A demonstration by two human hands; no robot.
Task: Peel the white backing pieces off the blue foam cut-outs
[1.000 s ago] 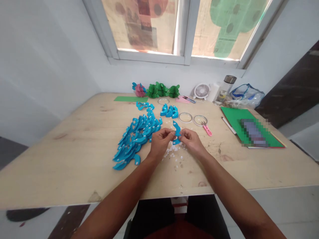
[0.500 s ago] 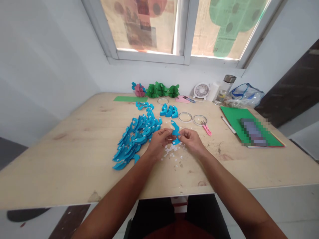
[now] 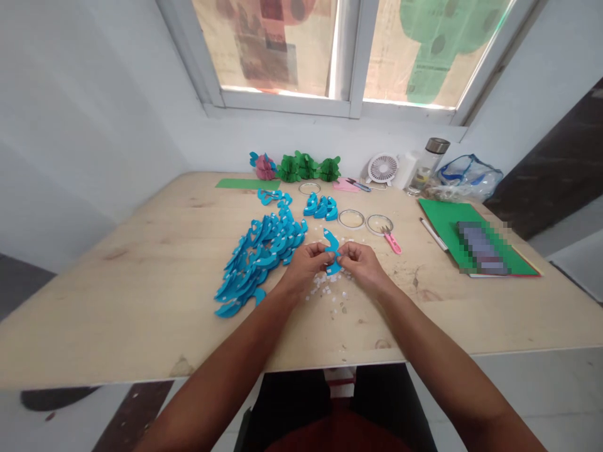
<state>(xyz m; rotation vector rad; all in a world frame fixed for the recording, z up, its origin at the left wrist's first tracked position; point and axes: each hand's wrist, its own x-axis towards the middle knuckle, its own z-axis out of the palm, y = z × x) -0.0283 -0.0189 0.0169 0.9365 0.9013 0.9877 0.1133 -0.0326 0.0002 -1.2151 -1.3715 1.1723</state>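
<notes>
Between my two hands is a curved blue paper piece (image 3: 332,240) with small white squares near its ends. My left hand (image 3: 306,265) pinches its left side, and my right hand (image 3: 362,263) pinches its right side near the middle. Small white paper bits (image 3: 325,290) lie scattered on the table just below. To the left spreads a large pile of blue curved pieces (image 3: 259,257) with white squares on them. A smaller blue stack (image 3: 321,207) stands beyond my hands.
On the wooden table (image 3: 117,282) are tape rings (image 3: 351,219), pink snips (image 3: 392,242), a white pen (image 3: 434,235), green sheets (image 3: 443,216) under a blurred object, a bottle (image 3: 426,166), a fan (image 3: 382,169), green paper pompoms (image 3: 306,165) and a green strip (image 3: 245,184).
My left fingers have shifted slightly and curl closer around the blue piece. The view has moved a little; the piles look the same.
</notes>
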